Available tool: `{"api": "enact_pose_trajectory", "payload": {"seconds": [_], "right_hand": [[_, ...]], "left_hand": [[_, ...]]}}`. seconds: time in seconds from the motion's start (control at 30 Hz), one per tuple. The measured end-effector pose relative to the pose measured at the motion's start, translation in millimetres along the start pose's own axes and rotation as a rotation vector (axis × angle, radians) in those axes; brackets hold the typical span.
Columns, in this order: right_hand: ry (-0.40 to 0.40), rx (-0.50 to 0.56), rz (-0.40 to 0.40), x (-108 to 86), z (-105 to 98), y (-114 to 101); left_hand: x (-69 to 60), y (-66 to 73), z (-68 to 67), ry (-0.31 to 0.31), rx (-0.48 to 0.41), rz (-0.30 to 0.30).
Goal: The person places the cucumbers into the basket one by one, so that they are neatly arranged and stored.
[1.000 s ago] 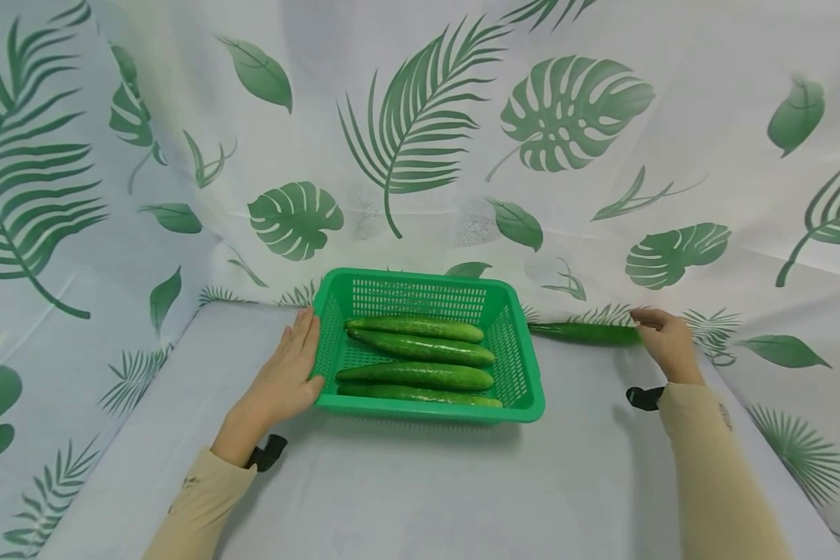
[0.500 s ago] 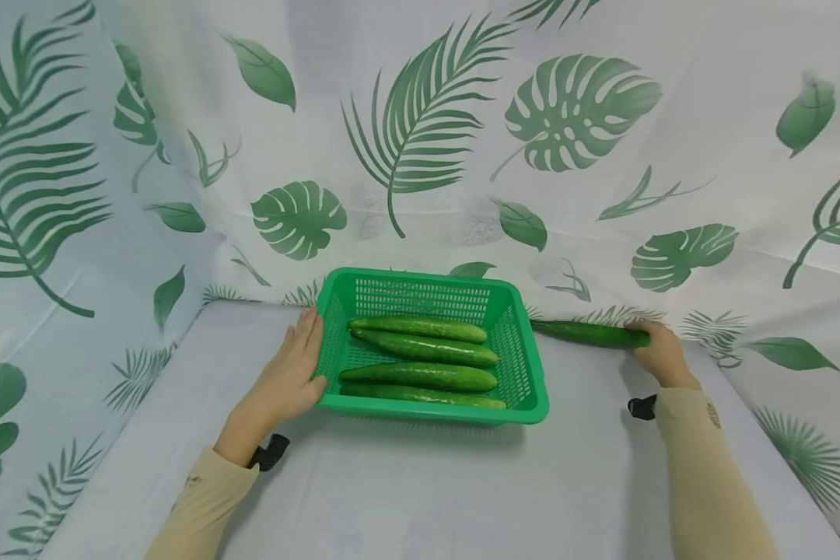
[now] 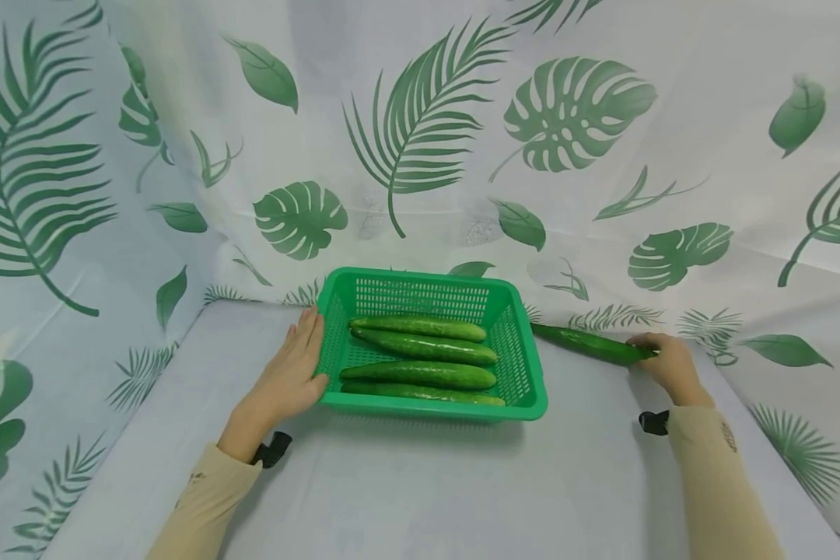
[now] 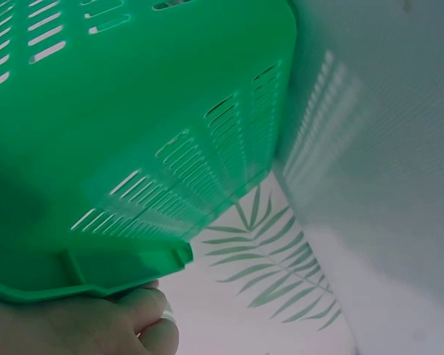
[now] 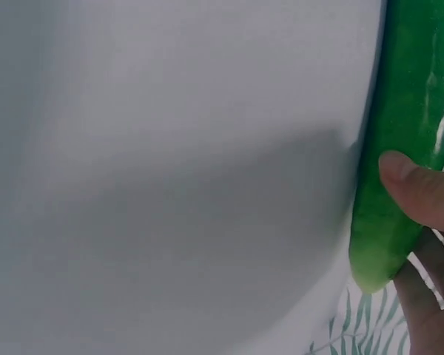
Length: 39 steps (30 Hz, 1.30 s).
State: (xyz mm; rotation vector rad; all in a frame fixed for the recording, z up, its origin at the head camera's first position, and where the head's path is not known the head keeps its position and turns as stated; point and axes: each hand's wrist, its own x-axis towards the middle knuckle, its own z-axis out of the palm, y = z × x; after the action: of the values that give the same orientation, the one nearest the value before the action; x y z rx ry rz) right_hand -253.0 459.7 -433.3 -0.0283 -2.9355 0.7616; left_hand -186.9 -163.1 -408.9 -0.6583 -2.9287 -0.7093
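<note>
A green plastic basket (image 3: 430, 414) with slotted walls stands at the back middle of the table, and several cucumbers (image 3: 427, 348) lie side by side in it. Along the basket's left rim rests my left hand (image 3: 290, 373), its fingers straight. The left wrist view shows part of that hand under the rim. To the right of the basket, another cucumber (image 3: 588, 344) lies at a slant on the table. My right hand (image 3: 668, 365) holds it by the right end; the right wrist view shows the thumb (image 5: 422, 188) on one side and fingers on the other.
White cloth printed with green leaves hangs behind the table (image 3: 427, 490) and along both sides. The loose cucumber's left end lies close to the basket's right wall. A small black device (image 3: 273, 449) sits at each wrist.
My right hand has come down onto the loose cucumber's right end and gripped it. That end has swung toward me. The left hand and the basket have stayed in place.
</note>
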Motion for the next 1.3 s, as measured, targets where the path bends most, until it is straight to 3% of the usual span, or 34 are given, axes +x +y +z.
{"api": "enact_pose_trajectory", "payload": {"seconds": [0.17, 0.4, 0.7, 0.93, 1.3], "right_hand": [[0.025, -0.031, -0.037, -19.7, -5, 3], [0.019, -0.027, 0.078, -53.6, -6, 1], [0.052, -0.061, 0.065, -86.0, -5, 1], [0.096, -0.054, 0.063, -93.4, 0, -5], [0.040, -0.002, 0.094, -96.6, -4, -8]], "left_hand": [[2.3, 1.2, 0.5, 0.003, 0.004, -0.003], [4.0, 3.6, 0.9, 0.004, 0.016, -0.005], [4.7, 5.5, 2.6, 0.010, 0.011, 0.004], [3.5, 3.8, 0.8, -0.001, 0.005, -0.005], [1.0, -0.6, 0.4, -0.008, 0.009, -0.005]]}}
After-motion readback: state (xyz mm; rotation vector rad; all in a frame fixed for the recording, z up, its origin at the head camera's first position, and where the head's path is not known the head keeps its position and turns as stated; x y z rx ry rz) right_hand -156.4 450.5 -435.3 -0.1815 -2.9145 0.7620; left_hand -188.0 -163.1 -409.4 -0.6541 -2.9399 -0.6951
